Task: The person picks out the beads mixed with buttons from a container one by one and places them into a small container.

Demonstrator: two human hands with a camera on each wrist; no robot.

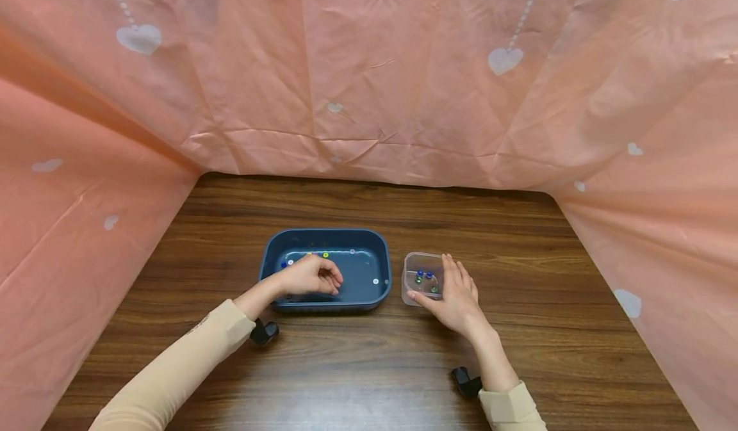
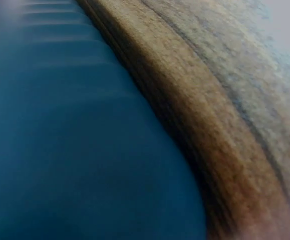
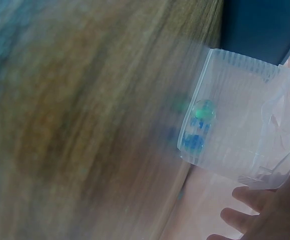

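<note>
My left hand (image 1: 314,275) hovers over the dark blue tray (image 1: 385,261) with its fingers bent downward. Whether a small piece sits between its fingertips cannot be seen. Small round bead-like pieces lie in the tray, among them a yellow one (image 1: 325,255) and a white one (image 1: 376,282). My right hand (image 1: 459,300) holds a clear plastic container (image 3: 245,115), thumb at its near side and fingers along the right side. Several small blue and green balls (image 1: 429,275) rest on the container's floor. In the left wrist view, only the tray's wall and the tabletop show.
Tray and container stand side by side on a brown wood-grain table (image 1: 357,367), a narrow gap between them. A pink curtain (image 1: 369,85) with white hearts hangs behind the table and along both sides. Black devices (image 1: 264,332) sit at both wrists.
</note>
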